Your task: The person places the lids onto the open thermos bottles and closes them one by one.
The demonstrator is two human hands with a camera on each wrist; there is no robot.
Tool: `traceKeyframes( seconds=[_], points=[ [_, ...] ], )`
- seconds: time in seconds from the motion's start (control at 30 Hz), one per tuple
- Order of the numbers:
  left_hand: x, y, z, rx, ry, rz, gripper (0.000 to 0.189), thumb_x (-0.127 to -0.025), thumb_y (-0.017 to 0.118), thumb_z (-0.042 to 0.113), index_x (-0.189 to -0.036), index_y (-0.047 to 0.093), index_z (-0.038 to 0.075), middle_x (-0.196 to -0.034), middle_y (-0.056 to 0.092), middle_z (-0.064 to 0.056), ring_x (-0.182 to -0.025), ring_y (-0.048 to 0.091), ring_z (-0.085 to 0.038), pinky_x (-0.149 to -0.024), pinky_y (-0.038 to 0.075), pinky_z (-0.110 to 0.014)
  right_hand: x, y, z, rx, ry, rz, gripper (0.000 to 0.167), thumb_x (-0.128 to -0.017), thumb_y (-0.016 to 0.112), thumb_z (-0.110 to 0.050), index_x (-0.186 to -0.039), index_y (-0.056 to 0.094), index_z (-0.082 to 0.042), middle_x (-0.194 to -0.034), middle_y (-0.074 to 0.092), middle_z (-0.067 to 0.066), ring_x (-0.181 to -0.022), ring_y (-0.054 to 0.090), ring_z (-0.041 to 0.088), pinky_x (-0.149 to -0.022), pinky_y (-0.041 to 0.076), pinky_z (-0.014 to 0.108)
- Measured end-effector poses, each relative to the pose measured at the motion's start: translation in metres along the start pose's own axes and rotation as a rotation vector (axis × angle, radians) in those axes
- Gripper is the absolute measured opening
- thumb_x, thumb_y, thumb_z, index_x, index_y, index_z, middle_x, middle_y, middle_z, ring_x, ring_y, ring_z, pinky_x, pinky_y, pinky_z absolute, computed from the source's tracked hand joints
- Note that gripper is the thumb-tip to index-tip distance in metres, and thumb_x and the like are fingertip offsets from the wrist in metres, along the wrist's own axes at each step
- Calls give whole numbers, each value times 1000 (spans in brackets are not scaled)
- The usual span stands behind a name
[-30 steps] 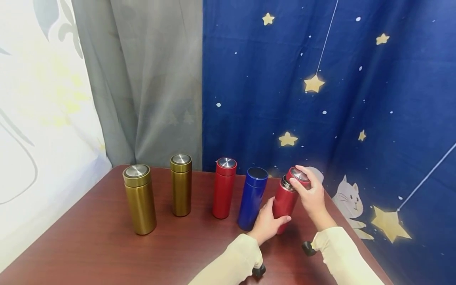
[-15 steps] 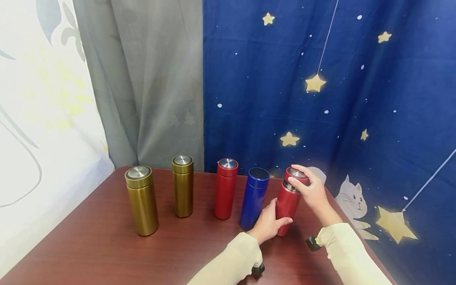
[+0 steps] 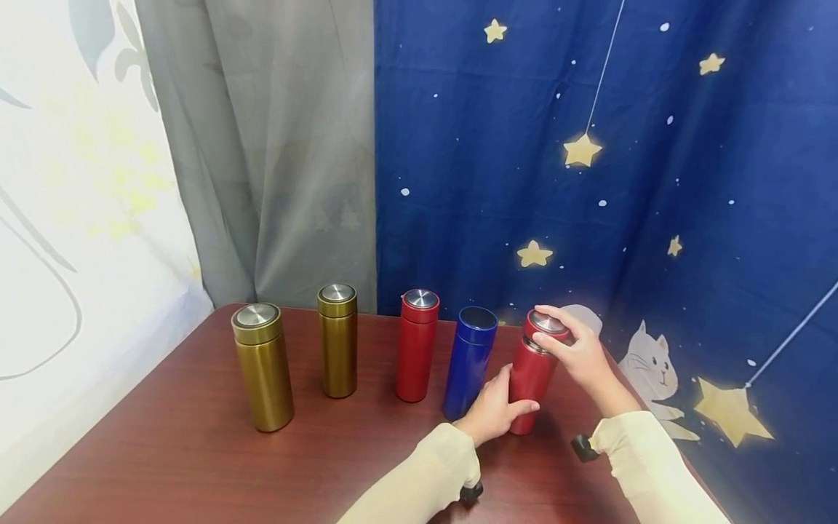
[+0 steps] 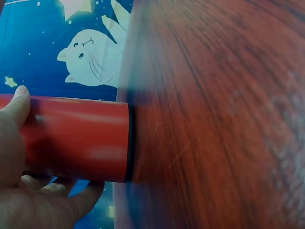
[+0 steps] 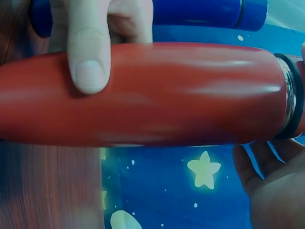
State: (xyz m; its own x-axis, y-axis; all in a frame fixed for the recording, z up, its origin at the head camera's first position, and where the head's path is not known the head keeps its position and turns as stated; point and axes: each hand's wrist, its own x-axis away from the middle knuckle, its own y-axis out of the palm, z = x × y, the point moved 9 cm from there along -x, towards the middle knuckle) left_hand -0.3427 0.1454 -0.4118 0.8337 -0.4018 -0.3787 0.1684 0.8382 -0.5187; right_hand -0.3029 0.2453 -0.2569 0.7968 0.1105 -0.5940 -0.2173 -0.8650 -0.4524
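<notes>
At the table's right side stands a red thermos bottle [image 3: 532, 375]. My left hand [image 3: 491, 409] grips its lower body, the thumb across the front, as the left wrist view also shows. From above, my right hand [image 3: 580, 351] holds the red lid [image 3: 533, 329] with its steel top by the rim. The lid sits on the bottle's mouth, and a thin band of the steel neck [image 3: 538, 347] still shows below it. In the right wrist view a dark ring [image 5: 291, 95] lies between body and lid. Just left of my left hand is a blue thermos [image 3: 468, 364].
Another red thermos [image 3: 415, 356] stands left of the blue one. Farther left are two gold thermoses, one slim [image 3: 338, 353] and one wider [image 3: 265, 378], both lidded. The wooden table [image 3: 196, 451] ends at curtains [image 3: 484, 182] behind and on the right.
My right hand has brought the lid from tilted beside the mouth to above it, then down onto the neck. My left hand keeps its grip on the red bottle.
</notes>
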Motion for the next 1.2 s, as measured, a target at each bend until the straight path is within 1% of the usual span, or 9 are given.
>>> traceKeyframes(
  seconds=[0.2, 0.27, 0.4, 0.5, 0.63, 0.7, 0.93, 1.03, 1.2],
  points=[
    [-1, 1, -1, 4, 8, -14, 69, -86, 74, 38, -140, 42, 10, -119, 63, -1, -103, 62, -12, -92, 50, -29, 1, 0, -8, 74, -14, 19, 45, -85, 72, -3, -128, 60, 0, -115, 63, 22, -95, 56, 0, -79, 48, 12],
    [-1, 2, -1, 6, 16, -18, 69, -86, 74, 38, -140, 42, 10, -118, 63, -1, -103, 63, -11, -92, 50, -28, 3, 0, -6, 61, -16, 20, 45, -85, 72, -2, -128, 60, 1, -115, 63, 23, -95, 57, 1, -78, 49, 13],
    [0, 4, -2, 3, 29, -22, 67, -86, 75, 36, -139, 42, 10, -117, 63, -1, -102, 63, -11, -91, 50, -27, 5, 0, 17, 20, -35, 1, 46, -84, 73, -2, -129, 60, -1, -119, 62, 21, -99, 58, 1, -81, 49, 14],
    [0, 5, -2, -1, 31, -27, 67, -86, 74, 36, -139, 42, 10, -117, 64, -1, -102, 63, -11, -91, 50, -27, 6, 0, 24, 20, -46, -6, 47, -84, 73, -1, -129, 60, -2, -121, 62, 21, -102, 56, -1, -82, 48, 13],
    [-1, 3, -1, -3, 30, -30, 67, -86, 74, 38, -139, 43, 10, -117, 64, -1, -102, 63, -11, -91, 50, -27, 7, 1, 3, 34, -44, -11, 47, -83, 72, 2, -128, 59, 4, -121, 61, 24, -101, 56, -1, -82, 48, 12],
    [-2, 2, -1, -7, 31, -32, 67, -86, 73, 39, -139, 43, 10, -117, 64, -1, -102, 63, -11, -91, 50, -27, 6, 1, 1, 29, -34, -27, 47, -83, 72, 3, -128, 59, 5, -121, 61, 24, -101, 56, -1, -81, 48, 12],
    [-1, 3, -3, -11, 36, -56, 66, -87, 72, 37, -139, 42, 10, -118, 63, 0, -103, 63, -11, -92, 49, -27, 0, 3, 35, 33, 15, -110, 47, -87, 70, -5, -132, 58, -3, -124, 60, 19, -103, 55, -1, -81, 50, 16],
    [-2, 3, -2, -16, 45, -52, 66, -88, 72, 38, -139, 42, 10, -117, 63, 0, -102, 63, -11, -92, 49, -27, 1, 1, 40, 85, 3, -78, 47, -87, 72, -10, -133, 60, -9, -125, 61, 16, -107, 55, 6, -84, 48, 16],
    [-3, 2, 0, -23, 48, -48, 66, -87, 72, 39, -139, 42, 11, -117, 64, 0, -101, 63, -10, -91, 49, -25, 4, -5, 38, 225, -45, 95, 50, -80, 81, -18, -127, 66, -16, -117, 65, 11, -106, 54, 19, -82, 45, 17]
  ],
)
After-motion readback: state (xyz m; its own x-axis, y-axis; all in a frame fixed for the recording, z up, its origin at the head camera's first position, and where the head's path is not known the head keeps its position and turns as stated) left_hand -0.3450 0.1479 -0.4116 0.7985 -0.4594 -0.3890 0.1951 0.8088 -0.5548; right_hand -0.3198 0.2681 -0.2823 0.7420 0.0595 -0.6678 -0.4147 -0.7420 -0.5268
